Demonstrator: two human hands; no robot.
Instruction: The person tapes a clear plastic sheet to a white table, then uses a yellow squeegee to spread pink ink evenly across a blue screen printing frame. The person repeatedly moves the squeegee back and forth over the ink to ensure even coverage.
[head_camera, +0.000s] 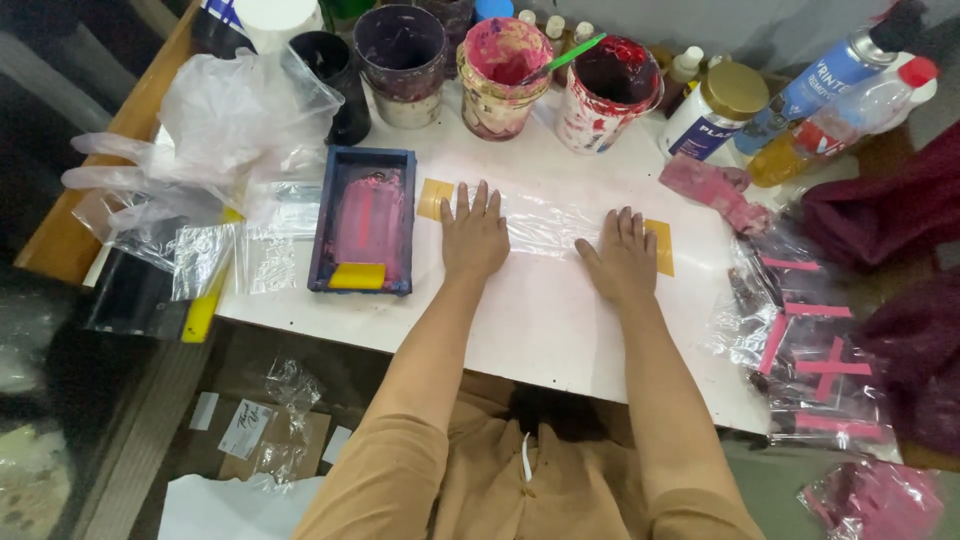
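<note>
Both hands lie flat, fingers spread and gripping nothing: the left hand (473, 232) and the right hand (622, 257) press down on a clear plastic sheet (545, 218) stretched across the white counter (540, 320), the two hands well apart, one near each end of the sheet. Yellow tape (434, 198) shows at the sheet's left end beside the left hand, and more shows by the right. Just left of the left hand sits a blue-framed printing screen (362, 220) with a yellow squeegee (357, 276) resting on it, and paint pots (500, 62) stand along the counter's far edge.
</note>
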